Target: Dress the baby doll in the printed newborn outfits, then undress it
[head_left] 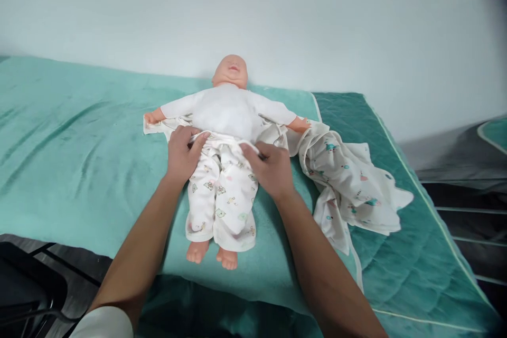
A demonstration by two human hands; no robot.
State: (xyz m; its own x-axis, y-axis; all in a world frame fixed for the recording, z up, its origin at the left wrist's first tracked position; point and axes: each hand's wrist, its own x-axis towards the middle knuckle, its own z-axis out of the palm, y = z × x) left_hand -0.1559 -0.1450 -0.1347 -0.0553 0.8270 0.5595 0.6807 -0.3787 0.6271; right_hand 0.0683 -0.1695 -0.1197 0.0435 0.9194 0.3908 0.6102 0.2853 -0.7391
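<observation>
A baby doll (229, 71) lies on its back on a teal blanket (79, 148), arms spread, head toward the wall. It wears a white top (227, 111) and white printed trousers (222, 200). My left hand (182, 153) is closed on the trousers' waistband at the doll's left hip as I see it. At the other hip, my right hand (271, 166) pinches the same waistband. Bare doll feet stick out below the trouser legs.
A crumpled white printed cloth (348, 185) lies to the right of the doll. A darker quilted green mat (396, 253) covers the right part of the bed. The white wall stands close behind. A dark chair (24, 285) sits at the lower left.
</observation>
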